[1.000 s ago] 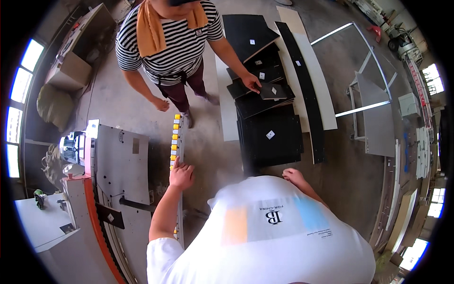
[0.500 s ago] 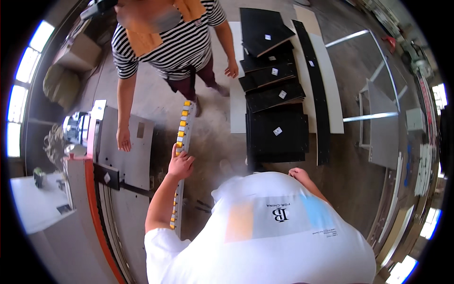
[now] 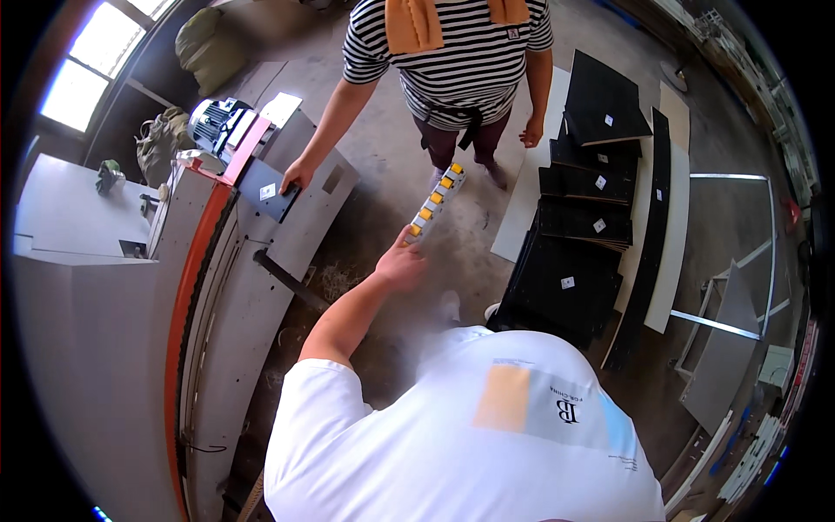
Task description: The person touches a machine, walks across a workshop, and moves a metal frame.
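Observation:
My left hand [image 3: 402,264] reaches forward with its fingers around the near end of a narrow roller rail [image 3: 437,203], which carries a row of yellow rollers. The rail slants away from me toward the co-worker's legs. The underside of my grip is hidden. My right hand is out of sight behind my white shirt. Across from me a co-worker in a striped top holds the edge of a small dark panel [image 3: 271,193] with one hand [image 3: 297,175]; the panel lies on the machine at the left. The co-worker's other hand [image 3: 531,134] hangs free.
A long grey machine with an orange edge [image 3: 181,331] and a motor [image 3: 217,122] runs along the left. A dark bar [image 3: 291,280] juts from it. Black panels [image 3: 557,278] lie stacked at the right, beside long boards [image 3: 644,252] and a metal frame [image 3: 770,252].
My view has turned, so things appear shifted to the right. My left hand stays at the rail, whose near part no longer shows. The co-worker's hand has come to the small panel. My right hand left view.

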The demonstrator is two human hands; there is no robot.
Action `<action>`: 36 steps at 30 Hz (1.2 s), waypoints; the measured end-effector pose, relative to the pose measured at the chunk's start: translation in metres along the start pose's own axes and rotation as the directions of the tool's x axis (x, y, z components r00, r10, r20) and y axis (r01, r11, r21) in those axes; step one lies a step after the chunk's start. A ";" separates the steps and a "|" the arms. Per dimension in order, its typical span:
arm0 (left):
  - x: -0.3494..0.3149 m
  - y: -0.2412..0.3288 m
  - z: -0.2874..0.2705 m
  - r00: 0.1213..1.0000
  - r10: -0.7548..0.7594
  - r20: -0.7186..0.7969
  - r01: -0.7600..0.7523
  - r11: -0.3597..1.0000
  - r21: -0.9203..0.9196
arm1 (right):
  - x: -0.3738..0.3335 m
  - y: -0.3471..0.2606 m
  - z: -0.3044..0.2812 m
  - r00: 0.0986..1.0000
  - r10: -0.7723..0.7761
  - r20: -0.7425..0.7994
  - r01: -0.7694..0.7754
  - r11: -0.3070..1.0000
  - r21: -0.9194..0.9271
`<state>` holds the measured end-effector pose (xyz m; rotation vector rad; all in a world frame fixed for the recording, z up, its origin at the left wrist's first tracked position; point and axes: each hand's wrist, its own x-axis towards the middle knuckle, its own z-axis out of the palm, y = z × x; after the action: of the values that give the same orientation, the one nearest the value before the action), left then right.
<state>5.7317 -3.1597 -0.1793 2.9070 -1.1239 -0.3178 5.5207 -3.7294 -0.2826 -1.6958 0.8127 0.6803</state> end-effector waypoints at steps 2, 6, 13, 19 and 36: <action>0.000 0.004 -0.009 1.000 -0.009 0.004 0.009 1.000 -0.018 | -0.004 -0.003 -0.001 1.000 0.015 0.009 -0.015 1.000 -0.001; 0.001 0.005 -0.004 0.998 -0.032 -0.046 0.029 0.997 -0.075 | -0.007 -0.009 -0.001 0.999 0.029 0.021 -0.028 1.000 -0.005; 0.002 0.000 0.007 0.998 0.021 -0.064 -0.021 1.000 0.002 | -0.013 -0.009 0.002 0.999 0.038 0.017 -0.039 0.998 0.053; 0.003 -0.005 0.018 0.990 0.041 -0.131 -0.033 0.997 0.063 | -0.022 0.001 0.002 0.998 0.059 0.003 -0.059 0.990 0.128; 0.006 0.012 -0.016 0.996 -0.039 -0.075 0.033 0.997 -0.072 | -0.014 0.025 0.038 0.999 0.009 -0.053 0.010 0.932 0.364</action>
<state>5.7307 -3.1738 -0.1634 2.8537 -1.0289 -0.2394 5.4911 -3.6945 -0.2958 -1.3807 0.9145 0.4507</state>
